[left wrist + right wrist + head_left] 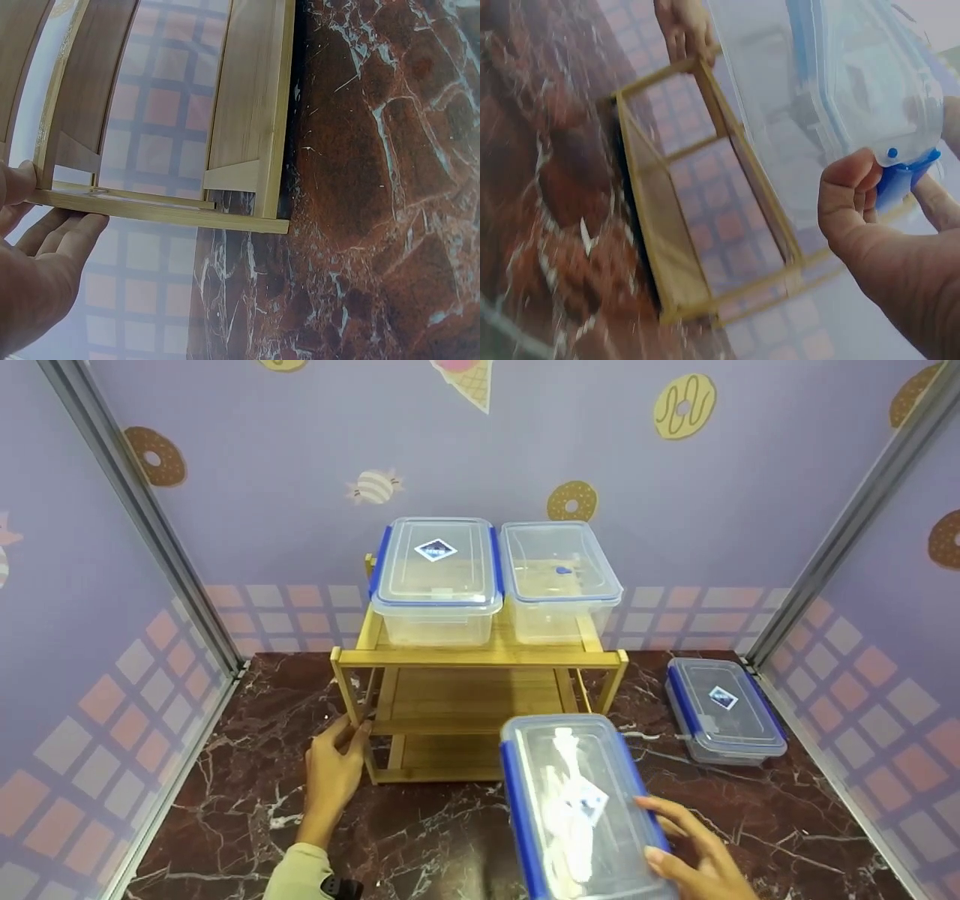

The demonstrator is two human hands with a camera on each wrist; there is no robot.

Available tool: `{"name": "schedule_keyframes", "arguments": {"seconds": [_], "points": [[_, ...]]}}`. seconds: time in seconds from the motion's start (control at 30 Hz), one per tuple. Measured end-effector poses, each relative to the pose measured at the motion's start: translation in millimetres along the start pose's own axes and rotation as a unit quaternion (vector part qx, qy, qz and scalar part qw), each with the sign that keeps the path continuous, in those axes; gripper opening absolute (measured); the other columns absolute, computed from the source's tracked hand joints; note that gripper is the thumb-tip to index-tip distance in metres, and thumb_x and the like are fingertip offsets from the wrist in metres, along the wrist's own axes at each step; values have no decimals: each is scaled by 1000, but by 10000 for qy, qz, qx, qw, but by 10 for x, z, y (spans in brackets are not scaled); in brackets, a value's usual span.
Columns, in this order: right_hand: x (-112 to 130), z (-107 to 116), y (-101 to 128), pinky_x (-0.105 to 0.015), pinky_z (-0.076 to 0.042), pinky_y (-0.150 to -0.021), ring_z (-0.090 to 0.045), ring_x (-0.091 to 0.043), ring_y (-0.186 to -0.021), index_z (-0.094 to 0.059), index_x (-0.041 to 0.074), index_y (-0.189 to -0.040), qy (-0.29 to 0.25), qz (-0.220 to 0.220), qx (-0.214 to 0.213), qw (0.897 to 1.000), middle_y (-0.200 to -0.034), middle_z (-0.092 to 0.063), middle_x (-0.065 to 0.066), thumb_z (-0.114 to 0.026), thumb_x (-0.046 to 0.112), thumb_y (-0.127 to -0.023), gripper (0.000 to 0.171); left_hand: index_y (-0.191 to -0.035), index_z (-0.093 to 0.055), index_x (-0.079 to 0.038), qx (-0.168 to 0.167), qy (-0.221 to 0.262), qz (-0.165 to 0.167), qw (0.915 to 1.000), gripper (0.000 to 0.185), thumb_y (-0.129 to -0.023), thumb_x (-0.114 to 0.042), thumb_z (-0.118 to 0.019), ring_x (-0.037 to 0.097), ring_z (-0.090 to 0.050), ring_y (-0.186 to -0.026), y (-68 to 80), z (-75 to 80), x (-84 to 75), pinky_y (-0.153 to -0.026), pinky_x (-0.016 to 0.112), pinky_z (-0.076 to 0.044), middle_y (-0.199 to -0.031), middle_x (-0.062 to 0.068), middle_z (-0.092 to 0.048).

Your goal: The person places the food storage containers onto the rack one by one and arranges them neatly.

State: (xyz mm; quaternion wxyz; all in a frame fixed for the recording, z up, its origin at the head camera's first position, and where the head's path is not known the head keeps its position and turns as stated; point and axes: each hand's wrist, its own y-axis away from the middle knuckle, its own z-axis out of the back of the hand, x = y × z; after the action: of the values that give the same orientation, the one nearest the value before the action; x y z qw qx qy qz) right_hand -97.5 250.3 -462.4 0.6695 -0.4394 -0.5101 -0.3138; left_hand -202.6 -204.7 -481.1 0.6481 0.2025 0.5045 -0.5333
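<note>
A two-tier bamboo shelf rack [480,658] stands on the dark marbled surface. My left hand [335,769] grips its front left leg; in the left wrist view, thumb and fingers of that hand [49,277] lie on either side of the wood. In front of the rack, my right hand [697,855] holds a clear plastic food container [551,817] with blue side latches and a diamond label on its lid. The right wrist view shows the right thumb and fingers around the edge by a blue latch [900,180]. The container is raised and tilted.
On the rack's top tier sit a latched, labelled container [439,585] and, to its right, another lidded container [562,577]. A flatter container [724,712] lies on the surface at the right. Patterned walls [487,457] with metal corner posts [825,510] enclose the space.
</note>
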Motion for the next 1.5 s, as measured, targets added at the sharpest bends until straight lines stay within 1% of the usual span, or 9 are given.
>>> {"name": "schedule_keyframes", "arguments": {"seconds": [0.17, 0.33, 0.53, 0.77, 0.93, 1.17, 1.27, 1.4, 1.5], "points": [[69, -241, -277, -53, -53, -78, -59, -37, -103, -31, 3, -143, -968, -191, 303, 9947, -125, -49, -27, -43, -10, -93, 54, -122, -64, -12, 20, 43, 88, 9999, 34, -92, -29, -63, 31, -67, -96, -1, -17, -3, -82, 45, -54, -109, 18, -67], [120, -473, -573, -54, -53, -75, -60, -38, -98, -36, 4, -141, -1084, -215, 335, 9933, -121, -48, -31, -49, -7, -92, 52, -124, -62, -11, 153, 120, 147, 9997, 37, -93, -29, -62, 34, -66, -97, 7, -14, 1, -82, 47, -53, -111, 20, -66], [198, -716, -891, -60, -50, -74, -60, -43, -96, -37, 7, -141, -1602, -627, 329, 9845, -119, -43, -31, -53, -4, -92, 53, -125, -61, -10, 167, 171, 102, 9997, 37, -93, -27, -62, 33, -66, -96, 13, -21, -7, -81, 46, -53, -109, 19, -67], [198, -890, -1204, -49, -55, -70, -60, -29, -87, -45, 13, -137, -874, -878, -121, 9922, -105, -53, -21, -65, 10, -88, 53, -120, -66, -15, 14, -4, 70, 10000, 32, -91, -29, -64, 25, -68, -94, 10, -32, 1, -84, 44, -52, -103, 10, -71], [167, -949, -1359, -44, -54, -76, -56, -28, -93, -48, 10, -135, -992, -876, -255, 9909, -108, -51, -21, -66, 11, -88, 51, -117, -67, -17, -73, -50, 30, 10000, 29, -91, -29, -65, 23, -68, -92, 4, -24, 7, -85, 43, -52, -100, 9, -71], [151, -982, -1520, -25, -49, -62, -55, -20, -79, -53, 14, -131, -747, -901, -406, 9923, -97, -56, -15, -68, 17, -87, 46, -121, -65, -13, -68, 3, 22, 10000, 34, -91, -29, -64, 26, -68, -94, 2, -10, 7, -83, 42, -54, -106, 14, -69], [151, -995, -1590, -27, -52, -61, -57, -18, -77, -52, 14, -132, -888, -999, -375, 9903, -97, -56, -15, -68, 17, -87, 48, -121, -64, -12, -34, 12, 41, 10000, 35, -91, -30, -64, 27, -68, -93, 0, -6, 10, -82, 41, -54, -106, 15, -69], [159, -1011, -1673, -44, -57, -68, -64, -23, -76, -49, 16, -136, -1266, -1229, -285, 9839, -103, -53, -16, -68, 19, -88, 52, -120, -65, -12, -42, -44, 16, 10000, 34, -92, -29, -63, 27, -68, -91, -4, -1, 6, -81, 42, -54, -104, 15, -69], [153, -1013, -1740, -38, -56, -71, -62, -21, -80, -48, 16, -136, -1045, -1252, -351, 9860, -105, -54, -16, -69, 23, -86, 55, -119, -66, -12, -87, -67, -17, 9999, 31, -92, -27, -63, 25, -69, -89, -6, -3, 3, -79, 40, -55, -102, 13, -70]]}}
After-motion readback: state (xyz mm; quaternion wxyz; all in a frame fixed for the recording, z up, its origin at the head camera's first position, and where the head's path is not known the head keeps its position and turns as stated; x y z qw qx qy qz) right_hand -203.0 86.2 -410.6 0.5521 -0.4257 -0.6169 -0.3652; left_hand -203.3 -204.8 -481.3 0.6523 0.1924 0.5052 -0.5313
